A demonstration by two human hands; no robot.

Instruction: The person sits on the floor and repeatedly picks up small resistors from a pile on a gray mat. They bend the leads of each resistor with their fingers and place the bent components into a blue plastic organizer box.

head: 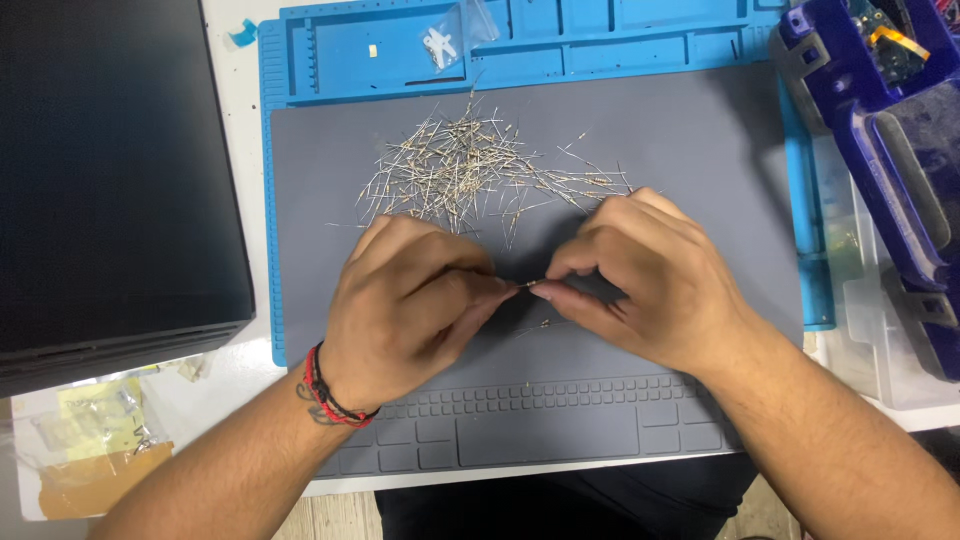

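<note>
My left hand (415, 305) and my right hand (640, 280) meet over the middle of a grey work mat (700, 150). Together they pinch one small resistor (528, 287) by its wire leads, fingertips nearly touching. A red and black cord bracelet sits on my left wrist. Just beyond my hands lies a loose pile of several resistors (470, 170) with thin metal leads. Another single resistor (543, 324) lies on the mat under my right hand.
The blue silicone tray (600, 40) behind the mat holds a small clear bag of white parts (442, 45). A black flat box (110, 170) lies at the left. Blue and clear plastic organisers (890, 120) stand at the right. Small component bags (95, 415) lie at the lower left.
</note>
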